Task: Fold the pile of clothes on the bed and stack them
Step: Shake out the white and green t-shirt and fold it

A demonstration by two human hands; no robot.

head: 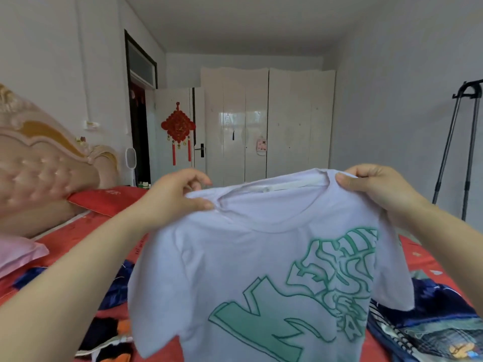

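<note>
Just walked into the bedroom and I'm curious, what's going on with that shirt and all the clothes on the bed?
A person is holding up a white T-shirt with a green print, the left hand and the right hand each pinching a shoulder beside the collar. It hangs spread open above the red bed, not yet folded. More unfolded clothes lie on the bedspread on both sides.

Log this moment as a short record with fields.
held item: pale T-shirt with green print, held up above the bed, print toward the camera
left hand: pinches one shoulder beside the collar
right hand: pinches the other shoulder
bed: red sheet, unfolded clothes lying on it
background: white wardrobe; red knot ornament on the door
</note>
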